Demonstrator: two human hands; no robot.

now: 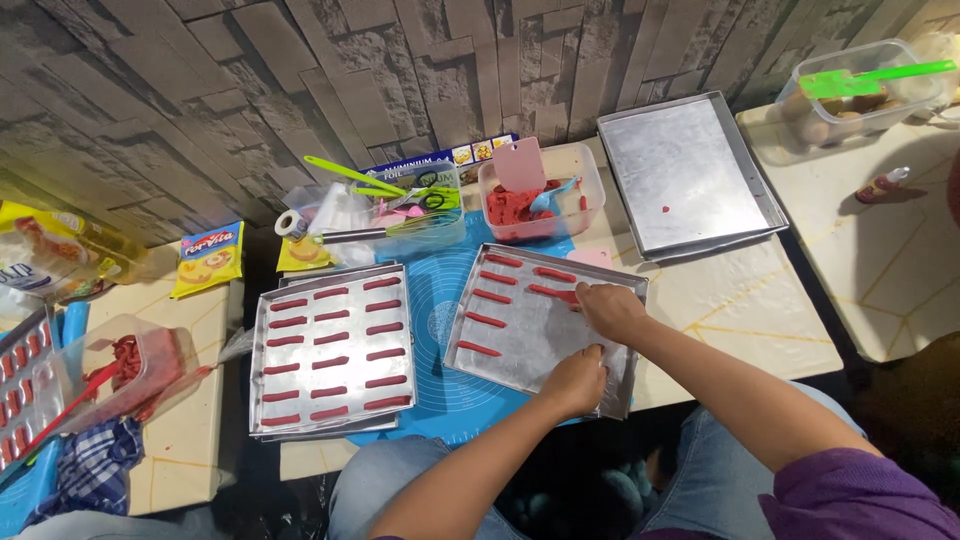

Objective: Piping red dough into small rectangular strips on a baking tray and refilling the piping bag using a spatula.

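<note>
Right hand: my right hand (pixel 610 308) lies palm down, fingers curled onto a red dough stick (pixel 553 292).
Left hand: my left hand (pixel 575 380) clamps the near edge of the baking tray (pixel 520 345), thumb on top.
Tray: on the blue mat (pixel 435 290), partly filled.

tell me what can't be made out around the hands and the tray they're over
Head view only:
- Right hand: fingertips curl down onto the partly filled tray, so whether they pinch a red dough strip is hidden.
- Left hand: palm faces down, hiding the tray's near corner.
- Clear tub of red dough: a pink scraper masks part of its contents.
</note>
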